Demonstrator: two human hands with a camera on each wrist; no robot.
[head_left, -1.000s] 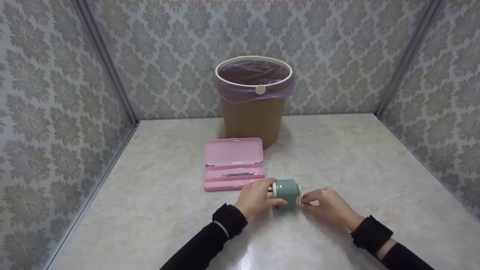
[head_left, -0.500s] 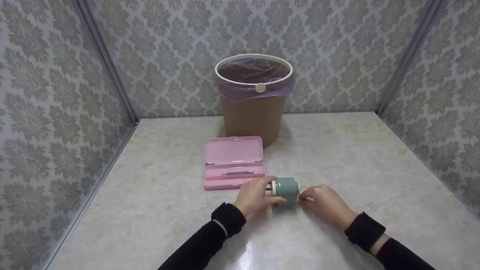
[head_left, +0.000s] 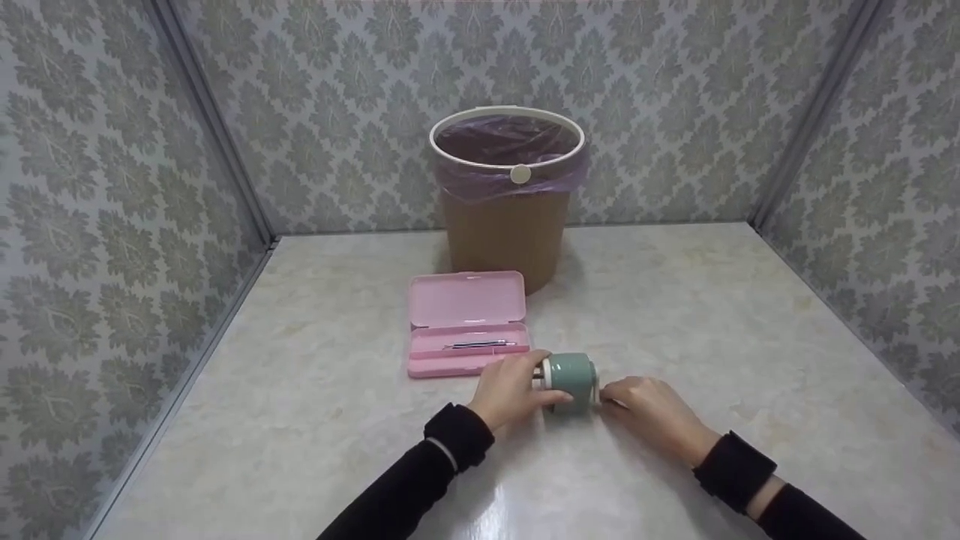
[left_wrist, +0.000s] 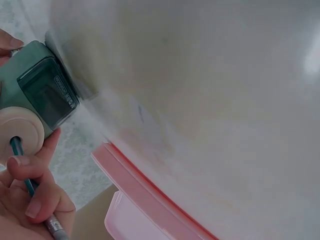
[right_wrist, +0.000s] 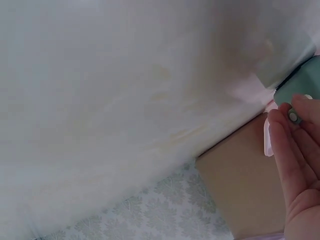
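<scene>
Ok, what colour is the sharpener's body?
The sharpener's body is green, clearest in the left wrist view.

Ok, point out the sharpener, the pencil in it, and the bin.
Sharpener (head_left: 571, 380), head view, on its green body.
Pencil (left_wrist: 31, 187), left wrist view, on its blue shaft.
Bin (head_left: 506, 225), head view, on its brown front wall.

Free tabletop (head_left: 300, 382) at left and right, open pink case (head_left: 466, 300) far-left of the green sharpener (head_left: 571, 379), tall bin (head_left: 504, 232) barring far middle
</scene>
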